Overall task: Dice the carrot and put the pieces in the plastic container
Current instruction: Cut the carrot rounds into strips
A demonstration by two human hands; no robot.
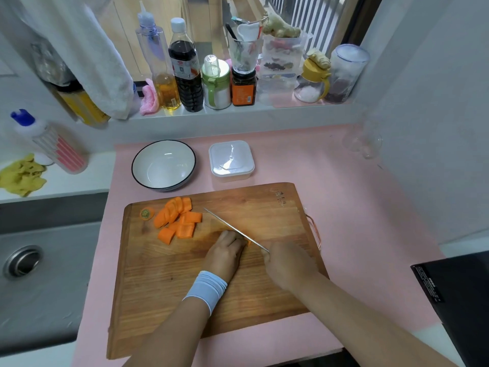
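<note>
On the wooden cutting board [206,292] lie several orange carrot chunks [178,219] at the far left, with the cut carrot top [146,213] beside them. My left hand [225,254] curls over a small carrot piece [248,242], of which only an orange sliver shows. My right hand [287,263] grips the handle of a knife [232,227]; its blade runs up-left across the board and sits against the piece by my left fingers. The plastic container [231,160], white and square with its lid on, stands behind the board.
A white bowl [163,165] with a dark rim stands left of the container. A steel sink [31,274] lies to the left, a black appliance [457,295] to the right. Bottles and jars [185,72] line the window ledge. The counter is covered by a pink mat [357,197].
</note>
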